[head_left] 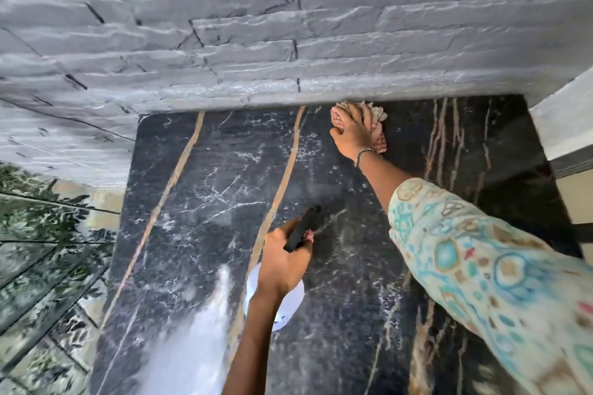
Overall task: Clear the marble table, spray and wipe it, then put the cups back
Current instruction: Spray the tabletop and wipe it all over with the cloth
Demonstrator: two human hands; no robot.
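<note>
The black marble table (205, 202) with tan and white veins fills the middle of the view. My left hand (282, 260) grips a spray bottle (290, 305) by its black trigger head; the white body hangs below the hand. Fine droplets speckle the marble near the nozzle. My right hand (354, 130) presses a pinkish cloth (380, 114) flat on the table's far edge, against the wall. No cups are in view.
A grey rough stone wall (256, 26) runs along the table's far side. A glass panel with greenery behind it (41, 234) lies to the left. A pale ledge (564, 125) stands at the right edge.
</note>
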